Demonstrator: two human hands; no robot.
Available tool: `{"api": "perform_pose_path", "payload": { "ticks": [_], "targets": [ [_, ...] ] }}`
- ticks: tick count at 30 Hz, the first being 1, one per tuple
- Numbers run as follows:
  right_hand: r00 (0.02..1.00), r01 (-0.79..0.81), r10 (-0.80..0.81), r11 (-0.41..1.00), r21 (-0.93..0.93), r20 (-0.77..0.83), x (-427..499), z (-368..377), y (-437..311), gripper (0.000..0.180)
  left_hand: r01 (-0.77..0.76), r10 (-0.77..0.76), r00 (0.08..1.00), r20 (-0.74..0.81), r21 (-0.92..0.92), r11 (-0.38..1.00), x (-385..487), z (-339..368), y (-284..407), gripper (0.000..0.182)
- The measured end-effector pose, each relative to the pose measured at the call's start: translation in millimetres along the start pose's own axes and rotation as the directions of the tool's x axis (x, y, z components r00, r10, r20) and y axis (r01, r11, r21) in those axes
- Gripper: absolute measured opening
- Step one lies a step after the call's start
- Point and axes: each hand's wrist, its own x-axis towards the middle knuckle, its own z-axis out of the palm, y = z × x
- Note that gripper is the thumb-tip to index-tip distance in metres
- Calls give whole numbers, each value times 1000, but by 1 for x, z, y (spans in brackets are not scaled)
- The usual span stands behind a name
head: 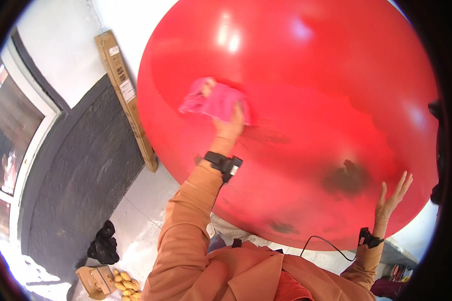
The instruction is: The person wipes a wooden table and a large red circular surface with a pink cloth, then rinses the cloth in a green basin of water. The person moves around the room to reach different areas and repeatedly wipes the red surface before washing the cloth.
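Observation:
Before me spreads a very large, glossy red rounded object [286,109]; whether it is a ball or a round top I cannot tell. My left hand [229,126] grips a bunched pink cloth [220,99] against its left part, and the hand is slightly blurred. Dark smudges or reflections show on the red surface, one beside the left wrist and larger ones lower right. My right hand [391,199] holds nothing, its fingers spread over the lower right edge. Whether it touches the surface is unclear. Black bands with small devices circle both wrists.
A long cardboard box [124,101] leans on the wall, close to the red object's left edge. On the floor lie a black plastic bag [104,244], an open cardboard box [96,280] and several potatoes [126,284]. A black cable [329,242] loops from the right wrist.

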Motion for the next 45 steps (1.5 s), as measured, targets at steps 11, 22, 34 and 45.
{"api": "perform_pose_path", "payload": {
  "ticks": [11,22,34,45],
  "targets": [
    [997,80,-81,986,-149,-4,28,41,-93,81,-429,454,839,-300,148,891,163,-53,10,66],
    [994,112,-112,985,-134,9,27,43,-94,80,232,-366,908,206,482,845,177,-60,-259,64],
    [990,143,-142,980,-139,17,26,46,-88,80,106,-92,970,-226,48,993,-23,-17,-167,70],
    [989,147,-142,978,-151,40,22,50,-80,78,-207,283,949,-142,399,893,152,-68,-204,61]
  ]
}}
